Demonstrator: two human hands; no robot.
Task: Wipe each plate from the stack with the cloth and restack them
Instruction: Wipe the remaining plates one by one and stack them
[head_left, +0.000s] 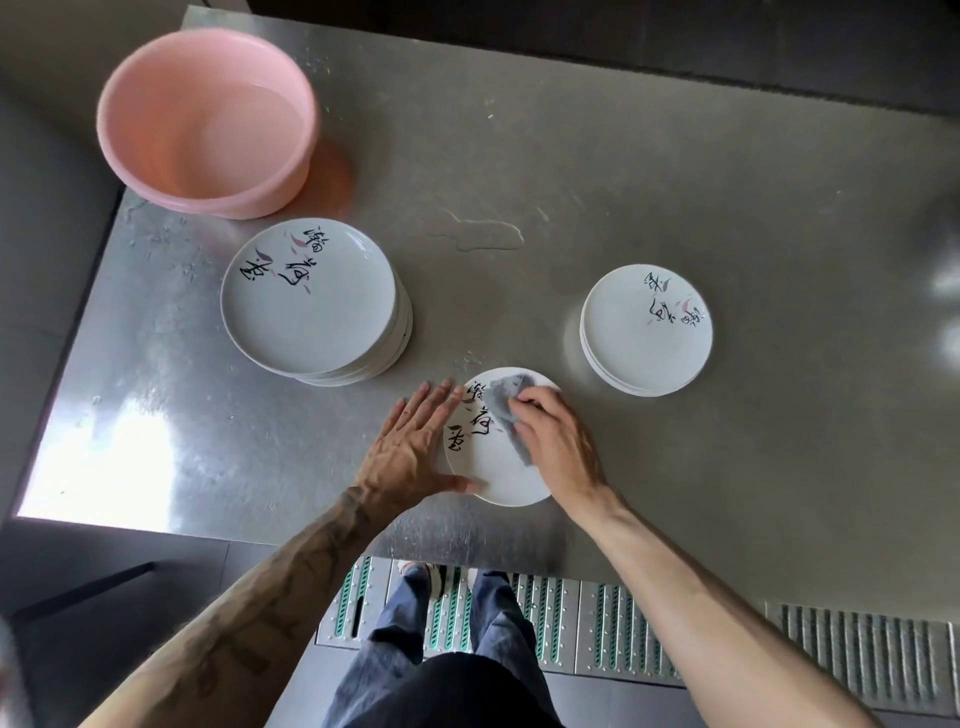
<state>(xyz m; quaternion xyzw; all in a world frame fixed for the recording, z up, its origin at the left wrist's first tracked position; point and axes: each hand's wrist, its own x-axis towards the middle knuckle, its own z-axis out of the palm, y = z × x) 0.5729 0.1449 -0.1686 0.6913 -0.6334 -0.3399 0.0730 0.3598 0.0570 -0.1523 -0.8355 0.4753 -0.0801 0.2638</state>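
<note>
A single white plate with black calligraphy lies on the steel table near its front edge. My right hand presses a grey cloth onto the plate, fingers curled over the cloth. My left hand lies flat with straight fingers against the plate's left rim, thumb at its near edge. A tall stack of matching plates stands to the left. A lower stack of plates stands to the right.
A pink plastic basin holding some water sits at the back left. A small puddle lies on the steel table behind the plates. The table's front edge runs just below my hands, above a floor grate.
</note>
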